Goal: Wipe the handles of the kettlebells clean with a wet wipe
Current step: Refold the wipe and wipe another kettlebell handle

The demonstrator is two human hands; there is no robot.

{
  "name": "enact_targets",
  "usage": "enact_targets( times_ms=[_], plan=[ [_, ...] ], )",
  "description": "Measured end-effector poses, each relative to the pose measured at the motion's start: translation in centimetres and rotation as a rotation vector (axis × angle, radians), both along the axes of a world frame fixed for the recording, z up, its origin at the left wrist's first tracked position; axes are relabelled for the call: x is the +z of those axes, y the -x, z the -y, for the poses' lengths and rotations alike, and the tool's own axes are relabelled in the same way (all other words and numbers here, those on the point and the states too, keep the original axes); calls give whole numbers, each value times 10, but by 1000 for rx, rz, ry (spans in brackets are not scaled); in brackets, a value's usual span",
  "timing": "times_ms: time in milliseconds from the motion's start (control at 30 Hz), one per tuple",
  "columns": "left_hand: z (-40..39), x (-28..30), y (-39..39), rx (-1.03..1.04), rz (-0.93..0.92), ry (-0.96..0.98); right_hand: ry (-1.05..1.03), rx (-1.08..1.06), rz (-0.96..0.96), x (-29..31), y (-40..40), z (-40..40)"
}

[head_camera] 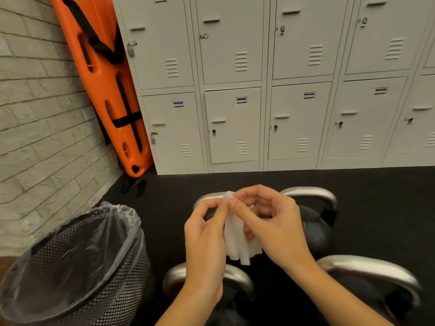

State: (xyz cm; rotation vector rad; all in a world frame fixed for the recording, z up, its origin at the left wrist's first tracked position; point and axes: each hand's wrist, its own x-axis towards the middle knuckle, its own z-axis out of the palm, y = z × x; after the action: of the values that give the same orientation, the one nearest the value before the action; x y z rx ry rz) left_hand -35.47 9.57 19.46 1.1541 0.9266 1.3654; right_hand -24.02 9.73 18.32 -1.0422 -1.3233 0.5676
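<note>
A white wet wipe [237, 243] hangs folded between both hands, above the kettlebells. My left hand [204, 241] pinches its upper edge with thumb and forefinger. My right hand [270, 222] pinches the same top edge from the right. Several black kettlebells with silver handles stand on the dark floor below: a far left handle [207, 198], a far right handle [313, 194], a near left handle [237, 276] and a near right handle [372, 269]. The hands and wipe hide much of the far left kettlebell. Neither hand touches a handle.
A black mesh waste bin [77, 267] with a clear plastic liner stands at the lower left. An orange rescue board [106, 85] leans in the corner against the brick wall [35, 125]. Grey lockers [282, 90] line the back. Black floor [376, 196] spreads to the right.
</note>
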Motion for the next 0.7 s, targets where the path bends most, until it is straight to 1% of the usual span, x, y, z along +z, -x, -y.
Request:
enact_targets(
  times_ms=[100,200,233,300,333,400,467,567,633,700],
  plan=[
    [2,3,4,-19,-16,-19,44,131,-17,0,-2,-1],
    [-3,0,12,-24,-16,40,74,227,-68,2,-9,-2],
    [-6,-1,16,-20,-2,63,53,205,-94,2,-11,-2],
    [-9,-3,26,0,33,100,21,84,-147,2,-16,-1],
    [-10,-4,30,7,57,112,48,35,-176,0,-16,-1],
    [-9,-5,39,8,94,128,189,41,-210,-7,-14,-3],
    [-8,-9,46,-6,98,138,350,178,-237,-12,-6,-4],
    [-4,-15,51,-41,104,145,518,402,-379,-15,15,0],
    [-1,-18,54,-40,108,141,590,492,-436,-14,27,2],
    [-1,-22,59,-10,111,133,616,521,-441,-16,36,1]
  ],
)
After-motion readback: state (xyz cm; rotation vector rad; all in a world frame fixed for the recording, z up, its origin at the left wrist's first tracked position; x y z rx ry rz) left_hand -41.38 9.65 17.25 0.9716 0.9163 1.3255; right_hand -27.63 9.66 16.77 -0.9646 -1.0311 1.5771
